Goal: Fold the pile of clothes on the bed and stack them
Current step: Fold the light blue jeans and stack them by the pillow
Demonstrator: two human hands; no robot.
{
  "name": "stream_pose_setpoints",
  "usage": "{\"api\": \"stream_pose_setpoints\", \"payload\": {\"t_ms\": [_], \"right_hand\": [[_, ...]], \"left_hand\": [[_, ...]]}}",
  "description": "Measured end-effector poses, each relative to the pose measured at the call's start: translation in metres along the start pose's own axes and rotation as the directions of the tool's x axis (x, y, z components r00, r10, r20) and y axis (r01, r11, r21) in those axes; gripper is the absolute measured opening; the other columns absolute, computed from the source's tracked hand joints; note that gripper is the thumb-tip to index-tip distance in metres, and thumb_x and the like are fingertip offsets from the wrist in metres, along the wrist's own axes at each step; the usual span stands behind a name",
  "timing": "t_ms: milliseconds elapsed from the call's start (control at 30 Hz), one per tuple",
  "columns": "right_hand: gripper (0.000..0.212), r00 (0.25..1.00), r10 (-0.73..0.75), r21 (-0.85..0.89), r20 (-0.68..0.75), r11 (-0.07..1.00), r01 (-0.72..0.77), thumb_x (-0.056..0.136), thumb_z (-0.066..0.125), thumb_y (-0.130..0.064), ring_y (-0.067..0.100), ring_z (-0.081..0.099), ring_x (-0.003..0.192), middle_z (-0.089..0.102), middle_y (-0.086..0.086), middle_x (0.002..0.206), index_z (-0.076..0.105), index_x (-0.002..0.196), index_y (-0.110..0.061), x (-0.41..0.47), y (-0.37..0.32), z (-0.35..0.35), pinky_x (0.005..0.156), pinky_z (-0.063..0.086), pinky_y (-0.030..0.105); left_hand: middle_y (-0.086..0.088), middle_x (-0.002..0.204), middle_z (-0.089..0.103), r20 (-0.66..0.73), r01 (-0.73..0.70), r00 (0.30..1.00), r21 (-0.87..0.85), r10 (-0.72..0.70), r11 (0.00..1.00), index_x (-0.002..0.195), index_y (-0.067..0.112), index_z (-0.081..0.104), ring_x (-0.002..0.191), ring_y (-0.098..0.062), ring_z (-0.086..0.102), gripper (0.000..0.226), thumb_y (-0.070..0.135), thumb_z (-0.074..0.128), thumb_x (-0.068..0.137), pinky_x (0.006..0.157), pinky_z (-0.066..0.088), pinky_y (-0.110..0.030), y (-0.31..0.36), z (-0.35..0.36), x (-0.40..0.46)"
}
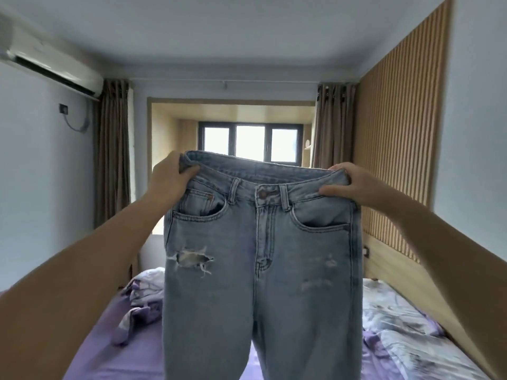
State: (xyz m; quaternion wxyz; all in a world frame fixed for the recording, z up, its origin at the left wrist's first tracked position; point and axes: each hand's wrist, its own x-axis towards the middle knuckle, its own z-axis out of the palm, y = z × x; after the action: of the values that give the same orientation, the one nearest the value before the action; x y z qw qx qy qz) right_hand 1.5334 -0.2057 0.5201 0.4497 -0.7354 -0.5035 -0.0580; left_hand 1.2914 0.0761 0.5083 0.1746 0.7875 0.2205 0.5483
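Your 2 bare forearms reach in from the lower corners of the frame. Between them, at centre, hang the jeans [263, 270]: pale blue, washed denim, front facing you, buttoned at the waist, with a frayed tear on the left thigh and both legs dropping out of the bottom edge. Your left hand [168, 179] grips the left end of the waistband, fingers curled over its edge; your right hand [348, 185] pinches the right end, thumb pressed flat on the front. Below lies the bed [109, 352] in a smooth purple sheet, with a crumpled floral blanket [397, 325] at lower right. Further back hang pleated brown curtains [112, 160], a ribbed wooden wall panel [397, 133] at right and a 3-pane window [249, 142].
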Motion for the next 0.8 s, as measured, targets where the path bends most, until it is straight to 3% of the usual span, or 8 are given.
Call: {"api": "stream_pose_setpoints", "payload": {"t_ms": [67, 233, 433, 500, 567, 633, 700, 800], "right_hand": [[0.033, 0.996, -0.044, -0.132, -0.074, 0.991, 0.034, 0.075, 0.076, -0.032, 0.023, 0.066, 0.080, 0.066, 0.005, 0.088, 0.058, 0.094, -0.013, 0.006, -0.002, -0.012, 0.067, 0.055, 0.031], [0.017, 0.922, -0.131, -0.057, -0.364, 0.991, 0.119, 0.085, 0.070, -0.022, 0.015, 0.060, 0.083, 0.064, -0.001, 0.089, 0.058, 0.095, -0.015, 0.021, -0.008, -0.021, 0.075, 0.048, 0.030], [0.015, 0.874, -0.120, -0.303, -0.470, 0.952, -0.033, 0.093, 0.058, -0.021, 0.009, 0.050, 0.065, 0.052, -0.004, 0.073, 0.045, 0.094, -0.013, 0.030, 0.004, -0.011, 0.051, 0.033, 0.025], [0.018, 0.863, 0.031, -0.165, -0.504, 0.977, -0.131, 0.090, 0.058, -0.016, 0.018, 0.056, 0.069, 0.058, 0.005, 0.081, 0.048, 0.101, -0.006, 0.036, 0.003, -0.009, 0.053, 0.040, 0.029], [0.020, 0.866, 0.241, 0.185, -0.439, 0.967, -0.175, 0.088, 0.059, -0.010, 0.029, 0.062, 0.077, 0.062, 0.018, 0.091, 0.053, 0.102, 0.002, 0.039, -0.003, -0.005, 0.066, 0.054, 0.043], [0.011, 0.892, 0.363, 0.527, -0.271, 0.831, -0.178, 0.086, 0.063, -0.005, 0.023, 0.066, 0.063, 0.063, 0.018, 0.084, 0.056, 0.091, 0.001, 0.033, -0.017, 0.005, 0.059, 0.059, 0.039], [0.012, 0.935, 0.332, 0.648, -0.122, 0.741, -0.179, 0.084, 0.067, -0.006, 0.016, 0.066, 0.054, 0.064, 0.015, 0.080, 0.059, 0.089, 0.001, 0.025, -0.030, 0.019, 0.045, 0.053, 0.026], [0.028, 0.977, 0.213, 0.647, -0.027, 0.748, -0.145, 0.082, 0.070, -0.008, 0.019, 0.070, 0.071, 0.064, 0.013, 0.096, 0.053, 0.104, -0.003, 0.011, -0.040, 0.049, 0.051, 0.055, 0.025]], "left_hand": [[0.001, 0.083, 0.054, -0.036, -0.012, 0.999, 0.024, 0.013, 1.000, 0.096, 0.009, 0.052, 0.075, -0.016, 0.050, 0.029, 0.034, 0.066, 0.088, 0.063, 0.034, -0.027, 0.008, -0.003, 0.010], [0.010, 0.075, 0.048, -0.048, -0.013, 0.999, -0.054, 0.011, 0.998, 0.091, 0.017, 0.049, 0.069, -0.009, 0.047, 0.024, 0.035, 0.065, 0.089, 0.055, 0.031, -0.022, 0.028, 0.001, 0.031], [0.002, 0.078, 0.051, 0.020, 0.008, 1.000, 0.128, -0.011, 0.992, 0.092, 0.015, 0.045, 0.073, -0.018, 0.050, 0.028, 0.042, 0.054, 0.094, 0.063, 0.037, -0.033, 0.043, 0.018, 0.031], [0.000, 0.074, 0.049, 0.018, 0.059, 0.998, 0.082, -0.061, 0.995, 0.082, 0.012, 0.046, 0.068, -0.016, 0.049, 0.032, 0.039, 0.057, 0.093, 0.056, 0.033, -0.030, 0.051, 0.027, 0.028], [-0.003, 0.071, 0.051, 0.060, 0.115, 0.992, 0.003, -0.115, 0.993, 0.075, 0.008, 0.049, 0.069, -0.021, 0.052, 0.034, 0.037, 0.057, 0.092, 0.055, 0.035, -0.030, 0.061, 0.038, 0.025], [-0.009, 0.079, 0.059, 0.126, 0.207, 0.974, -0.154, -0.188, 0.966, 0.086, 0.001, 0.056, 0.079, -0.027, 0.059, 0.035, 0.036, 0.059, 0.090, 0.064, 0.045, -0.032, 0.072, 0.051, 0.018], [-0.017, 0.092, 0.066, 0.207, 0.298, 0.948, -0.310, -0.242, 0.903, 0.097, -0.004, 0.060, 0.086, -0.032, 0.065, 0.039, 0.034, 0.062, 0.088, 0.075, 0.055, -0.041, 0.084, 0.065, 0.009], [-0.022, 0.094, 0.067, 0.357, 0.370, 0.910, -0.467, -0.212, 0.803, 0.097, -0.004, 0.064, 0.078, -0.031, 0.066, 0.036, 0.031, 0.059, 0.091, 0.069, 0.059, -0.042, 0.101, 0.082, -0.013]]}}
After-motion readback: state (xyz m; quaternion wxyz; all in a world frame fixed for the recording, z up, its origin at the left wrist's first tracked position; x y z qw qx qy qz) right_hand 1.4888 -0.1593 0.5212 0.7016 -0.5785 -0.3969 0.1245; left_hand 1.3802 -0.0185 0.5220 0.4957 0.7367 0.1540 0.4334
